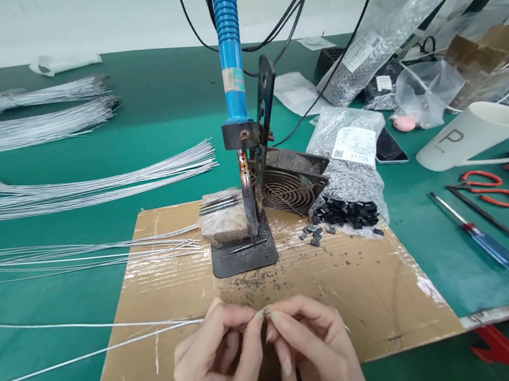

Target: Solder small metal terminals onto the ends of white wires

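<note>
My left hand (222,354) pinches two thin white wires (155,332) between thumb and forefinger, and they trail off to the left. Touching it at the fingertips, my right hand (315,345) is closed in a pinch on something small and dark that the fingers mostly hide. Both hands are low over the cardboard sheet (189,374). Just beyond them stands a blue-handled soldering iron (232,62), fixed tip-down in a stand with a black base (245,263). Beside its tip is a wrapped block (224,222) with several short thin metal pieces on top.
Several wires (103,251) and wire bundles (85,184) lie at the left. A fan (288,180) sits behind the iron. Small black parts (346,213) spill from a plastic bag (346,141). A screwdriver (480,236), scissors (493,187) and white mug (476,133) are at the right.
</note>
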Motion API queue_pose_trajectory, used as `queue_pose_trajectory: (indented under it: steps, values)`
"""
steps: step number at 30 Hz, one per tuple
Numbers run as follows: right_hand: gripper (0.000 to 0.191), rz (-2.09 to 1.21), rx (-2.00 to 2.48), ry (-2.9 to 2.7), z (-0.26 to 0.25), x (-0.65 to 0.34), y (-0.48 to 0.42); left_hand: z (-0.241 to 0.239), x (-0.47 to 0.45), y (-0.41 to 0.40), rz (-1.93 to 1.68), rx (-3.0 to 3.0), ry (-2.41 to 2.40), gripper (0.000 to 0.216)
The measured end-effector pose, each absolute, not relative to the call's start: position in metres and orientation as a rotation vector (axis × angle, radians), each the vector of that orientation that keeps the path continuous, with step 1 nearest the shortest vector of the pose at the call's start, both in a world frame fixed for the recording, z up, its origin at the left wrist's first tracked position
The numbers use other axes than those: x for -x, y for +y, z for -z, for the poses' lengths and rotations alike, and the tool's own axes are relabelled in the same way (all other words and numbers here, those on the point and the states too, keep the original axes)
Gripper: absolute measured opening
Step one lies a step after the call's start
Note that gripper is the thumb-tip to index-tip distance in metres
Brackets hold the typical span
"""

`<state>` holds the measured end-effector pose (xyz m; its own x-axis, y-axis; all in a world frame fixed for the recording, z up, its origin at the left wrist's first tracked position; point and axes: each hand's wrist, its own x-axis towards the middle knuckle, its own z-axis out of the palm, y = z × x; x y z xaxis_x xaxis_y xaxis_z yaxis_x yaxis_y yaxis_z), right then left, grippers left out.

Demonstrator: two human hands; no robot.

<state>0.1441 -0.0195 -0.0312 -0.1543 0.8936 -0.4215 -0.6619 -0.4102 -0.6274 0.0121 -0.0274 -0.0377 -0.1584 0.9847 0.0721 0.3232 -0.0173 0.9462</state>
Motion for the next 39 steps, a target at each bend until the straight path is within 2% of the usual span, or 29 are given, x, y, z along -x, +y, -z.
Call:
queue_pose_trajectory:
  steps: [16, 24, 30, 39]
  values:
    - [0.030, -1.816, 0.928, -0.345, 0.029, -0.148, -0.019, 0.032, 0.004, -0.022, -1.093, -1.563, 1.525, 0.013]
    - [0.021, -1.343, 1.099, -0.481, 0.039, -0.221, -0.008, -0.004, 0.064, 0.025, -0.885, -2.211, 1.572, 0.008]
    - [0.021, -1.340, 1.120, -0.488, 0.050, -0.232, -0.008, 0.008, 0.102, 0.078, -0.836, -2.319, 1.680, 0.014]
    - [0.023, -1.333, 1.132, -0.560, 0.055, -0.232, -0.004, 0.019, 0.110, 0.093, -0.789, -2.641, 1.651, 0.018]
